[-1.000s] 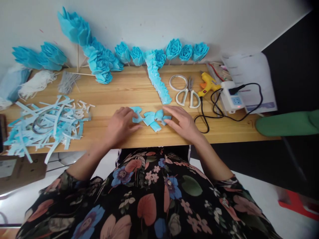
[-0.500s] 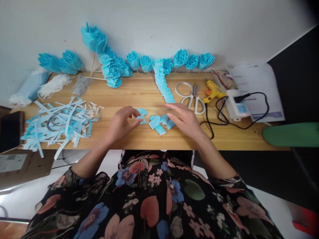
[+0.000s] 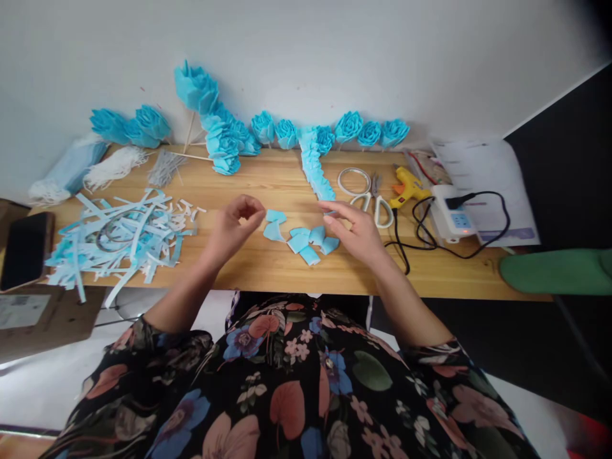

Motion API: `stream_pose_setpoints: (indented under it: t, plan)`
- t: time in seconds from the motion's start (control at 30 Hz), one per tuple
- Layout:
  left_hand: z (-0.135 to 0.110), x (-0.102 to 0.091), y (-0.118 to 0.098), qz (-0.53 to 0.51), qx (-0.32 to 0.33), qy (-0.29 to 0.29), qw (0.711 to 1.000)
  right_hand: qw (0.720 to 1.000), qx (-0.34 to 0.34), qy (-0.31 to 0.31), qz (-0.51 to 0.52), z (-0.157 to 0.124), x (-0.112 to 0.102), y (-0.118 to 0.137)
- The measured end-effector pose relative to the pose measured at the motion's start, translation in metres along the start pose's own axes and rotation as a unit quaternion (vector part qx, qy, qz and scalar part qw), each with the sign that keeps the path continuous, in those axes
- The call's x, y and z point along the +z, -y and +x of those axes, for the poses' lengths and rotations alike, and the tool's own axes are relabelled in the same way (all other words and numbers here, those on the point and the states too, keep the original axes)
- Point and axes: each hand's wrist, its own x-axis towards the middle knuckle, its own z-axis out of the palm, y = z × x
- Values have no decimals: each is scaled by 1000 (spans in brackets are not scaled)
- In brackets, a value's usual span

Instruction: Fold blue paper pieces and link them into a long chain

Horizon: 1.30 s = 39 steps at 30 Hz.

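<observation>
My left hand [image 3: 238, 224] is over the table, left of the blue petal pieces, with its fingers curled and thumb and fingertips brought together. I see nothing between them. Just beside its fingertips lie two light-blue petal pieces [image 3: 275, 230], one overlapping the other. My right hand [image 3: 354, 231] is open, fingers stretched to the left and thumb apart below them. Near its thumb a cluster of several cut petal pieces [image 3: 299, 240] lies flat on the wood. Beyond the right fingertips runs a ruffled row of blue petals [image 3: 314, 167] toward the wall.
Blue paper roses [image 3: 349, 127] line the wall. To the right are scissors [image 3: 375, 199], a tape roll [image 3: 354, 182], a yellow glue gun [image 3: 409, 186] and a power strip [image 3: 454, 213] with black cable. A pile of paper strips [image 3: 119, 236] and a phone [image 3: 27, 250] lie left.
My left fingers have come away from the petal pieces beside them, which now lie in fuller view. My right hand stays near the cluster. The whole view has shifted slightly.
</observation>
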Motion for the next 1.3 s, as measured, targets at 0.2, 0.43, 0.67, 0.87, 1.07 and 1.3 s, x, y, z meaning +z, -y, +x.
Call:
stream_pose_setpoints:
  t: [0.2, 0.43, 0.67, 0.87, 1.07, 1.3]
  plan:
    - [-12, 19, 12, 283, 134, 145, 939, 1000, 3, 16, 5, 4, 4, -3]
    - [-11, 14, 16, 95, 25, -9, 995, 999, 15, 22, 19, 2, 0, -9]
    - [26, 33, -10, -416, -169, -39, 893, 979, 74, 43, 185, 31, 15, -6]
    - [61, 74, -21, -521, -174, -32, 835, 948, 134, 44, 284, 59, 26, -2]
    - [74, 91, -18, -553, -199, -46, 808, 902, 177, -59, 388, 74, 27, -23]
    - [64, 98, -9, -545, -211, -14, 811, 899, 205, -60, 383, 67, 35, -28]
